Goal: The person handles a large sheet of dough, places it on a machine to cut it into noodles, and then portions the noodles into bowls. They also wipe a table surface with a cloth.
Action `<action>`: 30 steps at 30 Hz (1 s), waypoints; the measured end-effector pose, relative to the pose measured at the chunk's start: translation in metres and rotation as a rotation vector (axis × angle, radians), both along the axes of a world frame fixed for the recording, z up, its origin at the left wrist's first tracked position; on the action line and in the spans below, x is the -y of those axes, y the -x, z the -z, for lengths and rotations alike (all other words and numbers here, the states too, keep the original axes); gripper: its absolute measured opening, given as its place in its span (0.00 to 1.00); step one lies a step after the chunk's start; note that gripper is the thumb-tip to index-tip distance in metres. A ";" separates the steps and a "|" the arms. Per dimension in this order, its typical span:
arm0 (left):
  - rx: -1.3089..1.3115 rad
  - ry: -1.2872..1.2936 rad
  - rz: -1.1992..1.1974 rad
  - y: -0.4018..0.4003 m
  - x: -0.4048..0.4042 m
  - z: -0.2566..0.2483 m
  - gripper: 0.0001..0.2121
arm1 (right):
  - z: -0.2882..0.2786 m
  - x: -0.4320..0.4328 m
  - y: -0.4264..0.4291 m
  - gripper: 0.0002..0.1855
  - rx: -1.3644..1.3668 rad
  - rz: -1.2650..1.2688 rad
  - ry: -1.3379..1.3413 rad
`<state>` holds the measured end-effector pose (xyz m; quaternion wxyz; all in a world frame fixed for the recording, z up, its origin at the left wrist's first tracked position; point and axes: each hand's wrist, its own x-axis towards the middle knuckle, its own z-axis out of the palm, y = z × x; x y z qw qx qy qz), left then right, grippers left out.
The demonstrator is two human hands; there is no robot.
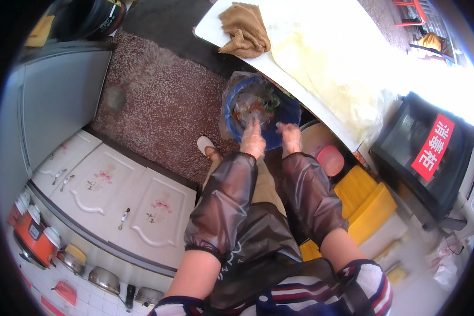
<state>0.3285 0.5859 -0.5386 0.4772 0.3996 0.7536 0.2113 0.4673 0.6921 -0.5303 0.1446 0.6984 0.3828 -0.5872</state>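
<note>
My left hand (253, 139), in a clear plastic glove, reaches over the near rim of a blue bin (228, 114) with its fingers stretched forward. Nothing shows in its grasp. To its right, my right hand (291, 138) is gloved too and bent at the fingers beside the same rim; whether it grips anything is unclear. A clear plastic bag (224, 123) lines the bin and folds over its edge. Inside lies mixed rubbish (254, 106), with reddish-brown scraps, crumpled film and some green leaves. Dark translucent sleeve covers (223, 193) reach up both my forearms.
A white table (209, 29) bearing a brown cloth (247, 31) overhangs the bin's right side. Right of my hands are a pink container (330, 160) and yellow boards (365, 197). A black-fronted cabinet (403, 146) stands farther right. White cupboards (102, 177) line the left.
</note>
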 end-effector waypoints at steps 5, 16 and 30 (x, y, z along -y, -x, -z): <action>0.052 0.028 0.168 -0.011 -0.011 -0.032 0.39 | -0.036 -0.001 0.041 0.25 -0.140 -0.670 -0.714; -0.024 -0.118 0.066 -0.049 0.073 0.036 0.24 | -0.140 -0.136 0.265 0.34 0.107 -0.938 -1.036; 0.105 -0.013 -0.358 0.003 0.096 -0.110 0.18 | -0.234 -0.005 0.092 0.14 -0.583 -0.128 -0.271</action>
